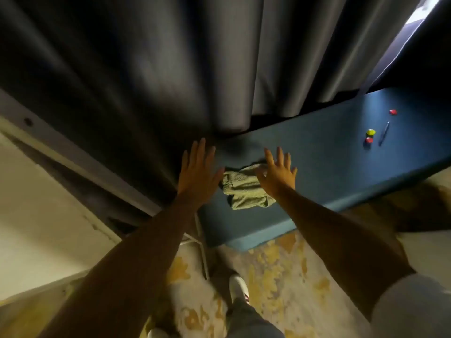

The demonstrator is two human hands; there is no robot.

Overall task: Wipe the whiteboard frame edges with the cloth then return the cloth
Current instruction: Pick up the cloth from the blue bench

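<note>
- Head view: left hand [197, 172] spread flat, fingers straight and splayed, holding nothing; it hovers at the bench's left end, just left of the cloth, in front of the dark curtain [146, 69].
- Right hand [277, 173] also wide, fingers fanned out straight; its thumb side overlaps the cloth's upper right corner, real contact cannot be told.
- Green cloth [244, 190] lies crumpled on the blue bench [317, 167], near the left end, between the two hands.
- Far right on the bench: yellow magnet [371, 132], a red magnet [369, 140] just below it, another red magnet [393, 112] further back, and a pen [384, 133] lying beside the yellow one.
- Whiteboard frame [73, 152] runs diagonally at left as a pale strip with a screw hole; white board surface below it.
- Patchy yellow-grey floor [280, 276] below; the person's white shoe [238, 287] and grey trouser leg show at the bottom.
- Frame is motion-blurred.
</note>
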